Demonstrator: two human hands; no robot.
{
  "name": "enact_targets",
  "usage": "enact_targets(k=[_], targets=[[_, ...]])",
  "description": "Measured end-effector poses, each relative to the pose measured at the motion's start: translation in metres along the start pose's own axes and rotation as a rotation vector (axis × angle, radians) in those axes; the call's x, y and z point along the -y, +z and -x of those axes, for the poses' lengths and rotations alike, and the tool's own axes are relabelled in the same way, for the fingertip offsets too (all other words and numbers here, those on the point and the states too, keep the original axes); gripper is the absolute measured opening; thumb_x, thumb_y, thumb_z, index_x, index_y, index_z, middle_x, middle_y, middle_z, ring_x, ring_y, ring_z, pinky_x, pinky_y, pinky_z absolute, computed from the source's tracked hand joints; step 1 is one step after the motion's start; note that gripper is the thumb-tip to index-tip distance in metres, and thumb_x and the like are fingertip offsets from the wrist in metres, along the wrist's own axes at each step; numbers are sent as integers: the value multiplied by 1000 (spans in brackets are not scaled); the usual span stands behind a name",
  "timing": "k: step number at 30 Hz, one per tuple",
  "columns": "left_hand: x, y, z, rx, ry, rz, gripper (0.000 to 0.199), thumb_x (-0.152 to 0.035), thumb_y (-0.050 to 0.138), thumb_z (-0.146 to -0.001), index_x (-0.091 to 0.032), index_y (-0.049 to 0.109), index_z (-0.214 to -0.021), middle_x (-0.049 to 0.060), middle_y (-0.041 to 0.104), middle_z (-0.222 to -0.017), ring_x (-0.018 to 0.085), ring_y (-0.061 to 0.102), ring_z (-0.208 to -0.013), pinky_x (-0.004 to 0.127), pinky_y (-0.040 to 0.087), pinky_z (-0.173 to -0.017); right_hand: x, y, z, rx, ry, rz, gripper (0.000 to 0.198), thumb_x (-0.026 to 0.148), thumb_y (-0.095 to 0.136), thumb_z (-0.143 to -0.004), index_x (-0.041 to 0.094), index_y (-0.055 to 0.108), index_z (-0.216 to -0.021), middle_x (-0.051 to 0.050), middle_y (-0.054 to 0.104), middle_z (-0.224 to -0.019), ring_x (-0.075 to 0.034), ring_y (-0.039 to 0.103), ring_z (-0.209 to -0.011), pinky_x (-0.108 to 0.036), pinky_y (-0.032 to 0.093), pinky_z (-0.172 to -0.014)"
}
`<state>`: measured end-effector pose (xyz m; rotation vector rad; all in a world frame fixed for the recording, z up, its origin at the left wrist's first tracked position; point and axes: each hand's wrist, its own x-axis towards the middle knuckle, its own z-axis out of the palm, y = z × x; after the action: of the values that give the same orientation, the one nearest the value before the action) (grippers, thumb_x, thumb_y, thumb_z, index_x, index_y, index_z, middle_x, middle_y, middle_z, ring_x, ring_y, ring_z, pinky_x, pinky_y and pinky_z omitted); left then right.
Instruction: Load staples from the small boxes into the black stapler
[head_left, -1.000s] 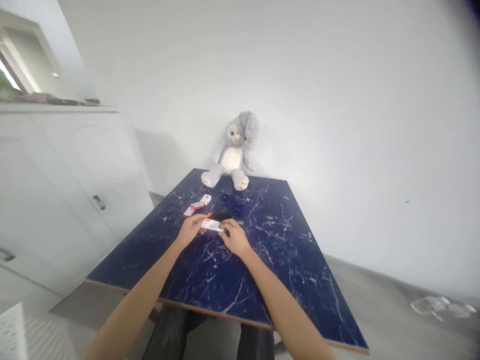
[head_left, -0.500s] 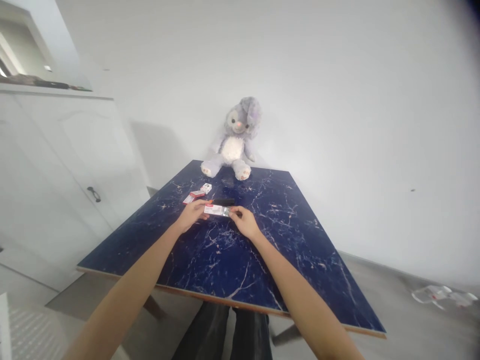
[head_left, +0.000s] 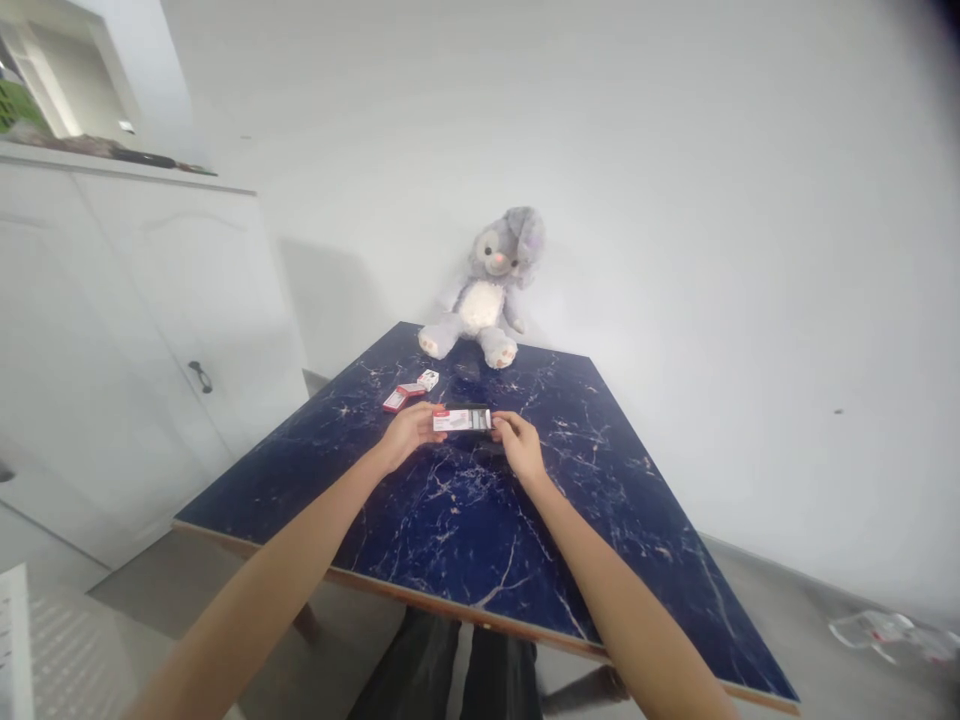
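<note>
Between my hands, just over the table, is a small white-and-red box (head_left: 451,420) with a grey, partly see-through-looking section at its right end. My left hand (head_left: 409,432) grips the box's left end between thumb and fingers. At the other end my right hand (head_left: 519,440) pinches the grey section; its fingertips are partly hidden. A black object (head_left: 480,405) lies right behind the box and is mostly covered by it. Several small red-and-white boxes (head_left: 395,400) lie close together beyond my left hand, with a white box (head_left: 428,380) at the far end.
A grey plush toy (head_left: 484,300) sits at the back of the blue marble-patterned table (head_left: 465,540), against the wall. White cabinets (head_left: 142,360) stand on the left. Clear plastic packaging (head_left: 885,632) lies on the floor at right.
The view has shifted, so the table items appear farther right. The grey section of the box shows longer, and my right hand is a little farther from my left.
</note>
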<state>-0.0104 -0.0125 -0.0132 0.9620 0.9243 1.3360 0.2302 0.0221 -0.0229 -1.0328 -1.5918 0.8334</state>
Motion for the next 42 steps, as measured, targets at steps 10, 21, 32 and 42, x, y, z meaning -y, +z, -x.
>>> enact_targets(k=[10,21,32,42], targets=[[5,14,8,145,44,-142,37,-39,77,-81,-15,65,-106,12,73,-109,23,73,-91,39,60,-86,7,6,6,129,-124,41,33,43,58,-90,21,76,-107,-6,76,-93,-21,70,-75,-35,57,-74],[5,-2,4,24,376,-1122,33,-47,62,-88,-21,69,-108,-3,63,-54,15,56,-48,25,37,-53,-27,-35,-20,-116,24,188,31,42,58,-88,19,67,-106,-7,76,-92,-23,72,-81,-38,55,-81],[0,0,6,-24,374,-1156,31,-41,49,-94,-22,68,-110,2,73,-74,18,66,-64,27,46,-66,-28,-23,-17,22,-274,490,19,34,55,-91,22,69,-95,-6,73,-92,-23,63,-86,-37,47,-87],[3,-4,3,-111,458,-1119,39,-34,50,-94,-23,55,-131,0,71,-83,15,62,-63,26,45,-65,-41,-28,-22,50,102,-5,35,46,67,-81,20,69,-104,-7,77,-100,-21,71,-94,-35,52,-91]])
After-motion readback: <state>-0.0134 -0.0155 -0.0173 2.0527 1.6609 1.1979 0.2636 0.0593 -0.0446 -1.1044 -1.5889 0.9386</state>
